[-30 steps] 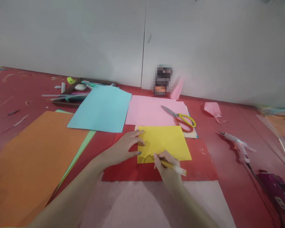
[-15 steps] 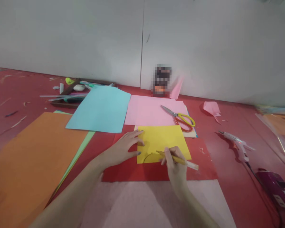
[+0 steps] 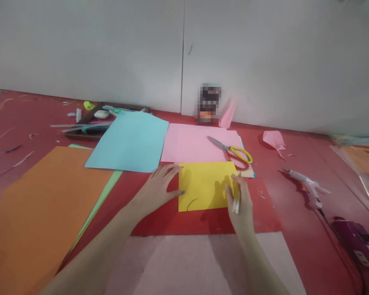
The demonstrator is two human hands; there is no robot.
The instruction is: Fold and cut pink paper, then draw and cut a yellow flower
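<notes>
A small yellow paper sheet (image 3: 203, 184) lies on a red sheet (image 3: 172, 221) in front of me, with a short curved pen line near its lower left corner. My left hand (image 3: 158, 188) rests with fingers spread flat across the yellow sheet's left edge. My right hand (image 3: 240, 203) sits on the sheet's right edge, its fingers closed round a yellow pen (image 3: 236, 196) that now points away from me.
Light blue (image 3: 129, 141), pink (image 3: 193, 143) and orange (image 3: 39, 205) sheets lie around. Yellow-handled scissors (image 3: 233, 151) rest on the pink sheet. A glue gun (image 3: 307, 186) with its cord lies at right, a tray of tools (image 3: 92, 119) at back left, a grey wall behind.
My right hand lifted the pen off the lower left of the yellow sheet and moved right to its right edge, turning the pen upright. The left hand shifted slightly up.
</notes>
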